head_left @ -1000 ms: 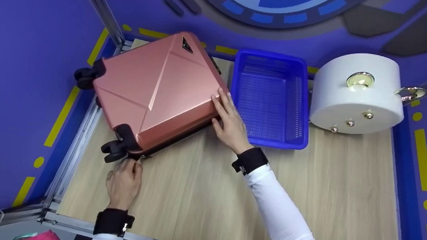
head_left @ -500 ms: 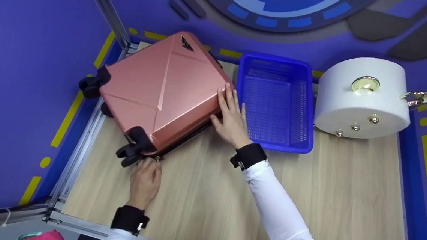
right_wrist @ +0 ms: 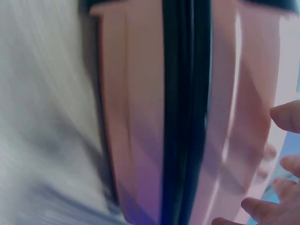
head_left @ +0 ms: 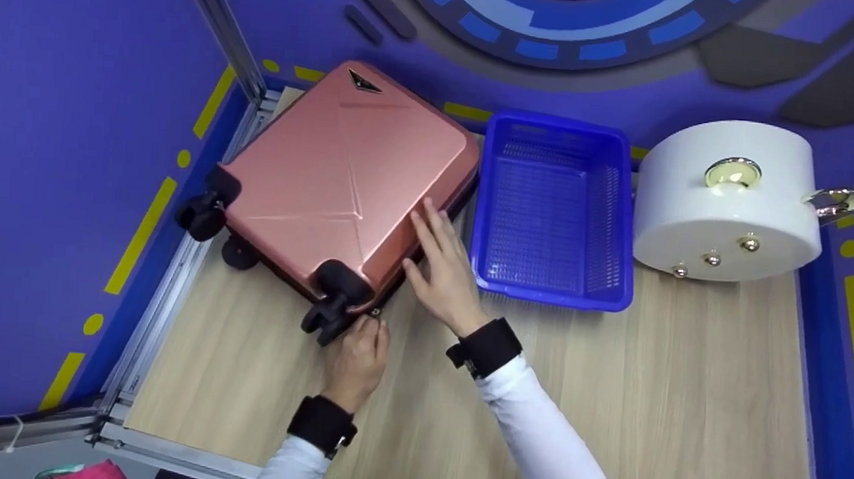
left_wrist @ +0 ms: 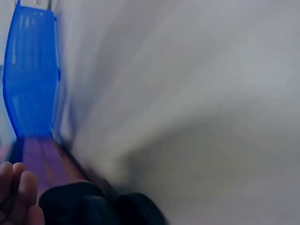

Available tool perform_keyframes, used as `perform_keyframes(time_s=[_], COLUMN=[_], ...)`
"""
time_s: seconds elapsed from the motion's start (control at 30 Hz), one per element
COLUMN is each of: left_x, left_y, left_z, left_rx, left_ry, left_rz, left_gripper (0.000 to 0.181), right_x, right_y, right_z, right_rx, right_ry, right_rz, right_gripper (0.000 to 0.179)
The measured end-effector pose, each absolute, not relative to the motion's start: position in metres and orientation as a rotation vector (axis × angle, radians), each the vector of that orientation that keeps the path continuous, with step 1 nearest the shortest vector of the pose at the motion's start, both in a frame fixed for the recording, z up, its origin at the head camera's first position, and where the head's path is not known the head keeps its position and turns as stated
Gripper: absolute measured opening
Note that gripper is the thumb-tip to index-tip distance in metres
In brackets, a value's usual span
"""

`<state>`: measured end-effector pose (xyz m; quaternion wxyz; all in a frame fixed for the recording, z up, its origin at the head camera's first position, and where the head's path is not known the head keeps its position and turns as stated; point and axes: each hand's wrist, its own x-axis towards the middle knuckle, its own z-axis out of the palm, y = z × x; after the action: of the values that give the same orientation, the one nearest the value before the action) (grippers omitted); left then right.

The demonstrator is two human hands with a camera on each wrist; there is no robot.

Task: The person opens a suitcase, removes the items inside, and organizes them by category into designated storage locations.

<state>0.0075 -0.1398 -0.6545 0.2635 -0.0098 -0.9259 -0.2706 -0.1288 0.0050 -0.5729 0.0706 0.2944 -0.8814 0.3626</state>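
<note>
A rose-pink hard-shell suitcase (head_left: 327, 165) lies flat and turned at an angle, its black wheels toward the front left. My left hand (head_left: 358, 362) grips it low at the front corner, beside a wheel (head_left: 328, 315); the fingertips are partly hidden there. Curled fingers (left_wrist: 23, 187) show beside the dark wheels in the left wrist view. My right hand (head_left: 443, 274) rests on the suitcase's right long side with fingers spread and extended. In the right wrist view, the fingers (right_wrist: 267, 206) lie near the pink shell, whose dark seam (right_wrist: 185, 117) runs down the middle.
Close to the suitcase's right side stands a blue perforated basket (head_left: 482, 221). A white drum-shaped bag with gold fittings (head_left: 699, 213) is at the back right. Blue walls (head_left: 88, 141) and a metal rail (head_left: 224, 22) bound the wooden tabletop (head_left: 573, 400).
The suitcase has turned counterclockwise, its front corner swinging rightward along with my left hand. My right hand has slid down its side, nearer the left hand. Basket and bag shift only slightly with the view.
</note>
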Motion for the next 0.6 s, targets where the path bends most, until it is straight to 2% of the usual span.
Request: perform_keyframes(time_s=[0.27,0.6], left_x=[-0.016,-0.02], left_y=[-0.106,-0.105], left_z=[-0.649,-0.655], left_rx=[-0.027,-0.039], left_ry=[-2.563,-2.516], left_rz=[-0.569,-0.344], left_gripper=[0.014,0.014], right_x=[-0.108,-0.111], right_y=[-0.004,-0.002], right_z=[-0.559,-0.561], right_rx=[1.062,1.186], right_ry=[-2.615,-2.65], right_rz=[1.019,0.96], right_gripper=[0.049,0.059])
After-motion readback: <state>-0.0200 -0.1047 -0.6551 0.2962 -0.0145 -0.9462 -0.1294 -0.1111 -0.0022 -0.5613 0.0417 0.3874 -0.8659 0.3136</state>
